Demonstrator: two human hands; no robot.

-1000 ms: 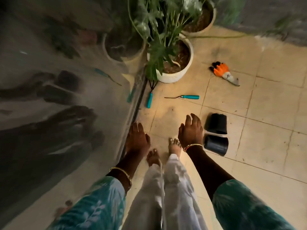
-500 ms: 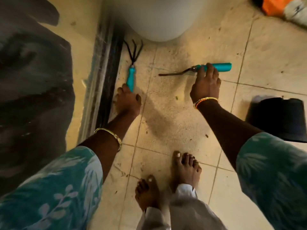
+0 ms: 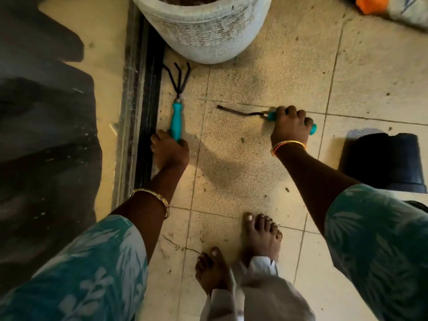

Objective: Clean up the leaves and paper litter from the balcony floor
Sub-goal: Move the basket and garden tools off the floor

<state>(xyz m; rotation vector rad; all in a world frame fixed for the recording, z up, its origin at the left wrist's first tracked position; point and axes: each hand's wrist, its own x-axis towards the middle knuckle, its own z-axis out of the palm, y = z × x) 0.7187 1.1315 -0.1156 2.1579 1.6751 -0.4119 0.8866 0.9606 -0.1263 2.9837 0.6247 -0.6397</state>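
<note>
A: So what's the floor like out there?
B: Beige tiles [image 3: 375,72], gritty and speckled with dirt, dark grout lines. A black sliding-door track [image 3: 143,112] runs down the left, with reflective glass [image 3: 46,135] beyond it.
A: Lighting?
B: Dim and warm, soft shadows.

Rake [image 3: 177,98] left, weeder [image 3: 254,113] right – pot [image 3: 203,31] behind them (bucket [image 3: 382,161] far right)

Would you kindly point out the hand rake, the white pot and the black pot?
hand rake [image 3: 176,119]: head view, on its teal handle.
white pot [image 3: 203,31]: head view, on its outer wall.
black pot [image 3: 382,161]: head view, on its side wall.
</note>
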